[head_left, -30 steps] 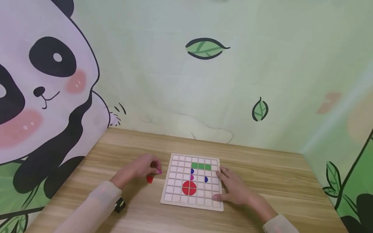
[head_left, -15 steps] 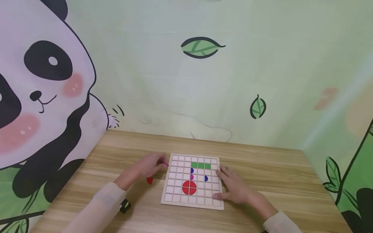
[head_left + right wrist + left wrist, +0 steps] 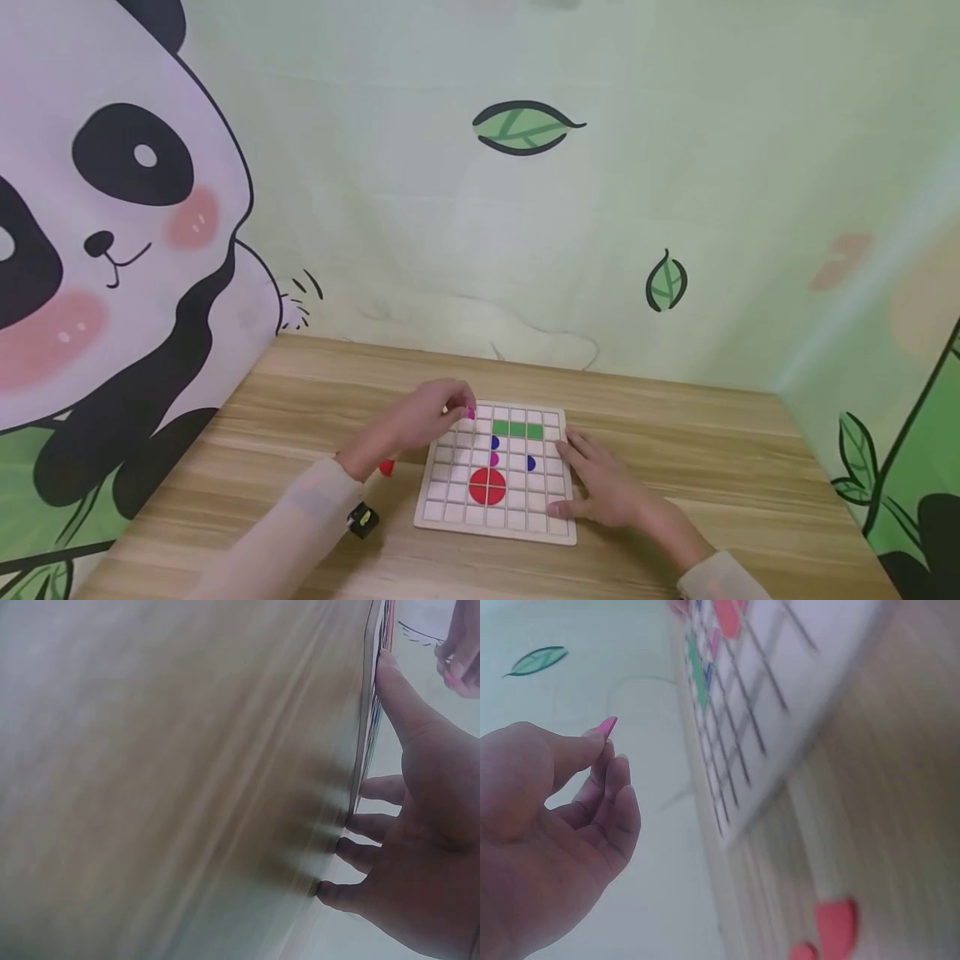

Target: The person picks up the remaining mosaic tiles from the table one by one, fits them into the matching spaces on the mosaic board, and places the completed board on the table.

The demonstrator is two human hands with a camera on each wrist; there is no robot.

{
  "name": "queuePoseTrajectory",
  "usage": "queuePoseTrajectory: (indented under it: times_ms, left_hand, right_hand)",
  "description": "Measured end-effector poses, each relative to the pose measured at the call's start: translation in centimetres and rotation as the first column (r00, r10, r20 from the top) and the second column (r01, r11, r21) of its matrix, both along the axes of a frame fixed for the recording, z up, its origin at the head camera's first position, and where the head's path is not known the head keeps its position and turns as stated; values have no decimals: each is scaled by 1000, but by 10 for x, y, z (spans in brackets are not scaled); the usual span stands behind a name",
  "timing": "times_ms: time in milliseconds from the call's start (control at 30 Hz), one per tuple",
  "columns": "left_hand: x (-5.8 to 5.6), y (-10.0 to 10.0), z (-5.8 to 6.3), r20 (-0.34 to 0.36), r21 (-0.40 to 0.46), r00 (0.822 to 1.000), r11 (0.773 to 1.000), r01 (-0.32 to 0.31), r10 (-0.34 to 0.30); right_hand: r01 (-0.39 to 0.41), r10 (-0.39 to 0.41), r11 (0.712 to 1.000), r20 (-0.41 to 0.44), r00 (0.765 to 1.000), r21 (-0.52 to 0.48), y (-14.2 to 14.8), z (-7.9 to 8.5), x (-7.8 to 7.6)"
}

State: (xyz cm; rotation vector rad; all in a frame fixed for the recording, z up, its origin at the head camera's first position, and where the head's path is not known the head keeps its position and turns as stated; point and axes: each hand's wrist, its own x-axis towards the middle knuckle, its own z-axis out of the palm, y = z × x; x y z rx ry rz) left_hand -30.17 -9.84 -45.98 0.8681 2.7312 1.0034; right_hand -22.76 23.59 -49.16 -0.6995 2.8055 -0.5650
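In the head view a white grid board (image 3: 517, 525) lies on the table. It bears a red circle of quarter pieces (image 3: 478, 477), a row of green squares (image 3: 517, 429), two blue half-rounds (image 3: 531, 463) and a pink half-round (image 3: 494, 458). My left hand (image 3: 431, 414) is above the board's far left corner, pinching a small pink piece (image 3: 610, 726) between thumb and fingertips. The piece's full shape is partly hidden by the fingers. Along the board's right edge rests my right hand (image 3: 607, 483), its fingers spread and its thumb on the near right cells.
Loose red pieces (image 3: 836, 928) lie on the wooden table (image 3: 675, 442) left of the board, partly hidden by the left forearm in the head view. A small black device (image 3: 363, 520) hangs by the left sleeve. A wall (image 3: 405, 208) with printed leaves and a panda stands behind.
My left hand has moved right and away from me, from beside the red pieces to over the board's far left corner, carrying the pink piece. My right hand stays at the board's edge.
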Motion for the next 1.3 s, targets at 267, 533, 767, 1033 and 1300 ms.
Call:
queuePoseTrajectory:
  times_ms: [267, 533, 767, 1033, 1300]
  left_hand:
    - [-6, 28, 7, 23, 44, 997, 996, 76, -77]
    - [-16, 61, 3, -15, 21, 994, 994, 111, -110]
    - [-18, 87, -5, -42, -82, 992, 990, 119, -122]
    - [-15, 100, -7, -27, -155, 988, 977, 144, -150]
    - [-17, 102, -19, -1, -172, 989, 975, 143, -145]
  right_hand:
    - [0, 0, 1000, 4, 1000, -2, -1, -2, -1]
    - [3, -3, 1000, 7, 1000, -13, 0, -1, -1]
    - [-18, 18, 999, -5, 1000, -30, 1, -3, 0]
    - [-24, 24, 999, -15, 1000, -29, 2, -4, -3]
    - [-2, 3, 1000, 13, 1000, -15, 2, -2, -1]
